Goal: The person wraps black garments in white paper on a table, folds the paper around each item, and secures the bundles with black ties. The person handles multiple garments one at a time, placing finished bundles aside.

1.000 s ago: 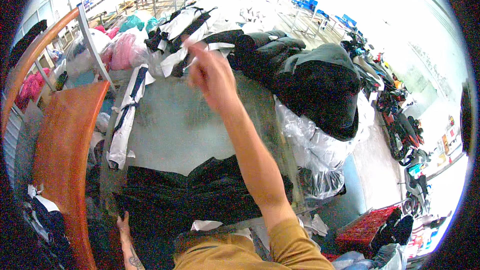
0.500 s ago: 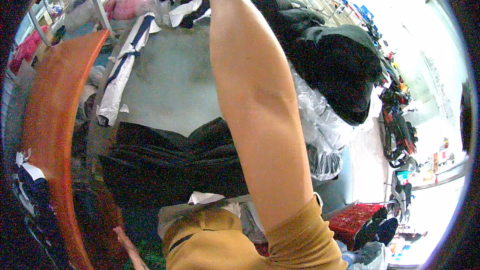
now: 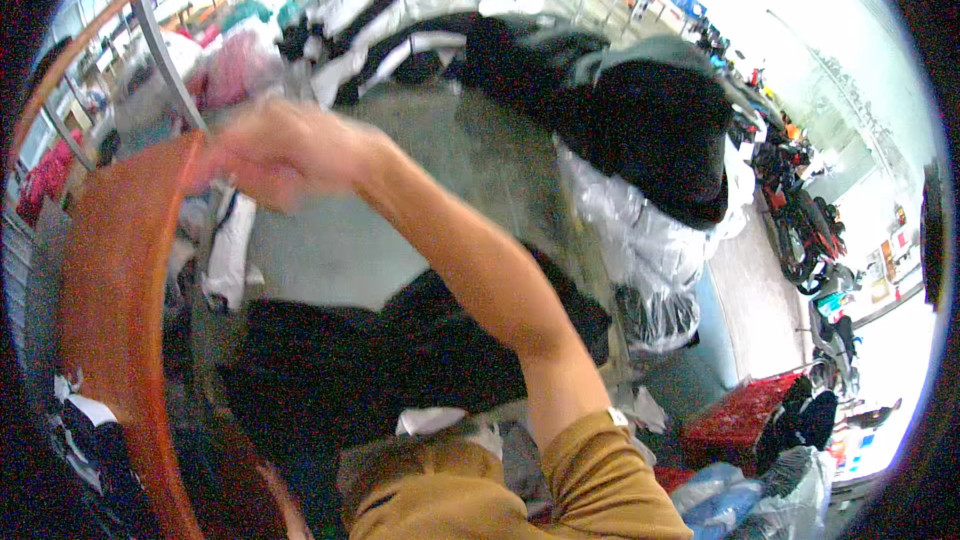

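My right hand point(image 3: 285, 152) is stretched across to the far left, above the table point(image 3: 340, 250) and close to the top end of an orange-brown curved panel point(image 3: 115, 260). Motion smears its fingers, so any grip is unreadable. Below it lies a white cloth piece point(image 3: 232, 245), by the table's left edge. Black fabric point(image 3: 320, 360) is spread over the near part of the table, under my right forearm. Of my left arm only a blurred strip of skin point(image 3: 285, 505) shows at the lower left; its fingers cannot be made out.
A black fabric heap point(image 3: 655, 130) rests on clear plastic wrapping point(image 3: 640, 230) at the right. White and dark cloths and bagged pink items point(image 3: 235, 70) line the far side. A red crate point(image 3: 735, 420) stands lower right, beside plastic bags point(image 3: 790, 500). A metal frame point(image 3: 165, 50) rises far left.
My right arm has swung from straight ahead to the left, bringing its hand over the left table edge. The black fabric's right part now shows beneath the forearm. The view has shifted slightly.
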The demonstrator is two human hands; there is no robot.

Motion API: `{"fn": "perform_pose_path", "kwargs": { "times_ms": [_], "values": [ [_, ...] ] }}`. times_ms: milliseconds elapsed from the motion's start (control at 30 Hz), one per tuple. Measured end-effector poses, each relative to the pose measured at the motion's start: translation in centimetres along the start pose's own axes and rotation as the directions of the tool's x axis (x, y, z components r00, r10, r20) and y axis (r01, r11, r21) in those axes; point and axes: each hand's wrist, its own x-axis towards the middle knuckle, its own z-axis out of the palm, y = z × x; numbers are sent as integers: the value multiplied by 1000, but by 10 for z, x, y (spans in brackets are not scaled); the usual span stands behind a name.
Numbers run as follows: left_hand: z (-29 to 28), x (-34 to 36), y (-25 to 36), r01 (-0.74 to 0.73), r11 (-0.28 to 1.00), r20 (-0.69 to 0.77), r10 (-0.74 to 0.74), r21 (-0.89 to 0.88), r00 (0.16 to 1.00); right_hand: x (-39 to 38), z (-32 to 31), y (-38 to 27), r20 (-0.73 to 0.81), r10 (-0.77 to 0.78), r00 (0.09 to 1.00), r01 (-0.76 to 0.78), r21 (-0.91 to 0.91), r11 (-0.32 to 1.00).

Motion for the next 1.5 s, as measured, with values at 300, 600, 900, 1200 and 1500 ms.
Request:
{"fn": "perform_pose_path", "kwargs": {
  "times_ms": [300,600,900,1200,1500],
  "values": [
    [16,30,22,5,999,91,-9,34,996,-258,193,23,-258,920,296,-384,849,362],
    [18,18,16,-66,996,172,57,51,984,-60,103,-60,-527,532,663,-392,361,846],
    [20,8,19,-140,989,218,127,43,968,-8,105,-164,-520,197,831,-163,110,980],
    [33,-27,40,-185,983,385,165,16,908,-366,356,-188,-248,968,31,-995,-102,5],
    [45,-66,63,-198,978,395,208,-66,895,-402,309,-211,-188,980,68,-995,57,80]
  ]
}}
